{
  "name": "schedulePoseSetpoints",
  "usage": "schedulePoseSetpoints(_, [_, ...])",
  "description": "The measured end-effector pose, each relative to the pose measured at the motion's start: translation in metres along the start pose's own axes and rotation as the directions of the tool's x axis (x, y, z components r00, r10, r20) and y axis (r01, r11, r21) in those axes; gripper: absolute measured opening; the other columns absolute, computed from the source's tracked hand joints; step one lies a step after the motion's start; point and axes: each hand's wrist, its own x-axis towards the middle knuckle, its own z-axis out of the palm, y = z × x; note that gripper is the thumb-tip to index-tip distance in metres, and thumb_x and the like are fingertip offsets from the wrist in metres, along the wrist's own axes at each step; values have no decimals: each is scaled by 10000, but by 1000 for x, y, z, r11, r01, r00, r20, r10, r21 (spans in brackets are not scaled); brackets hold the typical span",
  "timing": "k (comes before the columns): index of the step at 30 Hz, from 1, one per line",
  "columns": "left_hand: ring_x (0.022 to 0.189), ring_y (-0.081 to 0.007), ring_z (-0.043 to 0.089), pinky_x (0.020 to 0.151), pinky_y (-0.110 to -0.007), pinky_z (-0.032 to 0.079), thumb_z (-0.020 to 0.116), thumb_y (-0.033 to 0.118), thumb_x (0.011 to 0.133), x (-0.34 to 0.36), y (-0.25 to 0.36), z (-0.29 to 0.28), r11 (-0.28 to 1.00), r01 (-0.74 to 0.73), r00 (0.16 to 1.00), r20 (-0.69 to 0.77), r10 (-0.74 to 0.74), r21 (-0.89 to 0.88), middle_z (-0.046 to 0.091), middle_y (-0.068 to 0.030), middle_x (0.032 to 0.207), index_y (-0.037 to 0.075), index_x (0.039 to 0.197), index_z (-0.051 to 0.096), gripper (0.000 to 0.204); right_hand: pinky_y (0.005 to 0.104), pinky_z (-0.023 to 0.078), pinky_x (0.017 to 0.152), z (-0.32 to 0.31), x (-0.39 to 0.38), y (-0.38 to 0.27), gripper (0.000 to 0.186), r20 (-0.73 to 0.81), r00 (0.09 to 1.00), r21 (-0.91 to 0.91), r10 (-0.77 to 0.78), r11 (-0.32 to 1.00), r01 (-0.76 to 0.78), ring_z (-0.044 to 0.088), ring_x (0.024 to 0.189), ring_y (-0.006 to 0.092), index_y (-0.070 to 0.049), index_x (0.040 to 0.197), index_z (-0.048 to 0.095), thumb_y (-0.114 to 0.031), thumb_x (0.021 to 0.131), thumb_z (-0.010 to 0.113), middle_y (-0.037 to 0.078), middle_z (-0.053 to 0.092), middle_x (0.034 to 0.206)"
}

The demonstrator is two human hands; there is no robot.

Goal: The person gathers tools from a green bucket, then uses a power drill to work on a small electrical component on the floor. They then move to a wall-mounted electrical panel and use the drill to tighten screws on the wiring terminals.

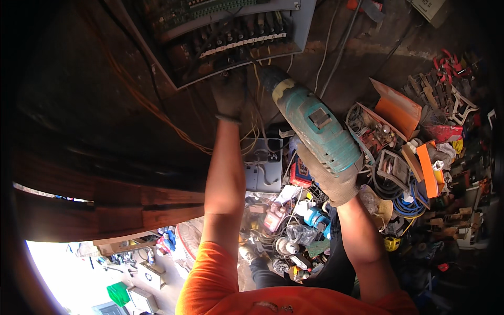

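My right hand, in a tan work glove, is wrapped round a scuffed teal power drill. The drill slants up and left, and its dark chuck is close to the lower edge of an opened metal electrical box. Inside the box, a row of screw terminals with wires runs above a white label strip. My gloved left hand reaches up to the box's lower edge, beside hanging wires. Shadow hides its fingers, so I cannot tell what they touch. The drill's tip is not clearly visible.
Below lies a grey panel. Tools, cables and parts clutter the floor, with an orange metal box and blue coiled cable at right. Orange wires hang at left, above a brown wooden surface.
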Motion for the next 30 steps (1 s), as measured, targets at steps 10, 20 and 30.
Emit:
schedulePoseSetpoints(10, [871,-94,577,785,-245,481,590,7,898,2,26,19,981,47,997,-67,-34,189,634,-14,986,-4,1084,624,190,273,542,756,9,2,1,283,-10,999,-129,-42,991,40,690,873,181,-34,1032,691,22,755,700,79,715,1016])
schedulePoseSetpoints(20, [828,-76,548,759,-231,471,563,-6,909,3,28,26,996,47,998,-55,-43,75,592,6,920,11,1027,614,129,280,550,753,23,-9,3,281,-111,985,86,134,988,-124,687,855,201,-52,1033,698,38,767,687,115,710,999])
schedulePoseSetpoints(30, [902,-140,617,774,-263,510,626,124,925,2,28,18,985,69,998,-3,-70,157,658,-67,1065,-17,1152,618,268,302,548,746,4,5,4,307,0,997,-101,-82,991,82,655,892,171,-36,1146,608,-33,840,637,96,657,1101])
